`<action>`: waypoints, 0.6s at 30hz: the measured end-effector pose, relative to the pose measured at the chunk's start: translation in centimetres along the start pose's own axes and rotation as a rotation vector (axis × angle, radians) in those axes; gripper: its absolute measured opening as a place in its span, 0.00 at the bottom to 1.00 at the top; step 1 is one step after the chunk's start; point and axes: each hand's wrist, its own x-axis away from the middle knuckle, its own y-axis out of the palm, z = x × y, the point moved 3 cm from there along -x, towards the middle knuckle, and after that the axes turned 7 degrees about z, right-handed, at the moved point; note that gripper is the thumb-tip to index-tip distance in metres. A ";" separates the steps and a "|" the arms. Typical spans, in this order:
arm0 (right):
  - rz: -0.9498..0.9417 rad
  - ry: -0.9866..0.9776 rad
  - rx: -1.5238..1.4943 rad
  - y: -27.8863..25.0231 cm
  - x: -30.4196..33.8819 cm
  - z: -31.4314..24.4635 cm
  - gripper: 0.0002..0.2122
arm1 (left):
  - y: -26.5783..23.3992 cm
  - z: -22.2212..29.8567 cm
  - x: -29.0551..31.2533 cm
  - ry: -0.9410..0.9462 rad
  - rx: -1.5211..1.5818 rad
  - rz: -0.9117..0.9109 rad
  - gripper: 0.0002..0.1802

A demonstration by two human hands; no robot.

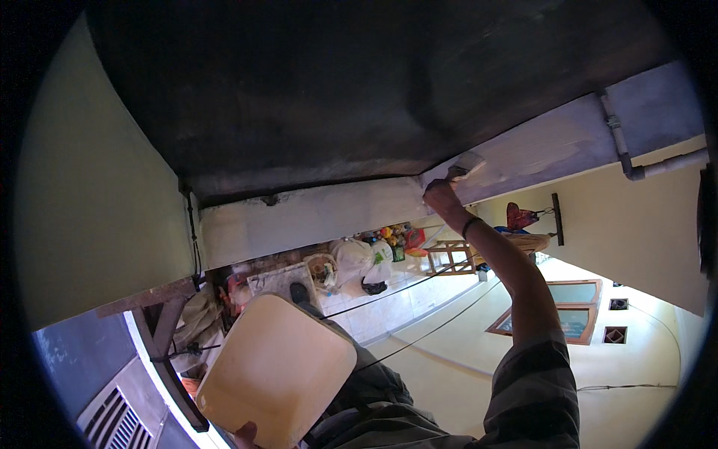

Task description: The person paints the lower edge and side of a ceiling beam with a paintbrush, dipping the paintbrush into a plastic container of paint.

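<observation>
My right hand [443, 200] is raised with its fingers closed round a flat, broad-ended hand tool [470, 163]. Its wide pale end lies against the face of the beam [314, 224], just right of a corner; whether it is a brush or a scraper I cannot make out. Low on the left, my left hand [245, 434] grips the rim of a cream plastic tub [273, 367], only the thumb area showing. The tub is tilted and its pale inside faces me. Damp-looking smears mark the beam right of the tool.
A dark ceiling [336, 97] spans the top. Grey pipe [621, 142] runs along the beam at right. Thin cables [419, 283] cross below me. Far below stand a wooden stool [450, 258], bags [351, 258] and a basket [321, 271]. A metal frame [168, 367] rises at left.
</observation>
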 end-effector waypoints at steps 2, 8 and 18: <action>-0.012 -0.016 0.021 1.1 -1.0 -1.1 0.04 | -0.3 -0.4 0.1 0.023 -0.166 -0.276 0.25; 0.018 -0.015 0.021 1.8 -1.9 -3.7 0.05 | -2.5 -2.3 -0.3 -0.155 -0.049 -0.203 0.29; 0.330 0.942 -0.593 -12.6 7.8 13.5 0.16 | -1.9 -1.8 0.5 -0.123 -0.037 -0.247 0.26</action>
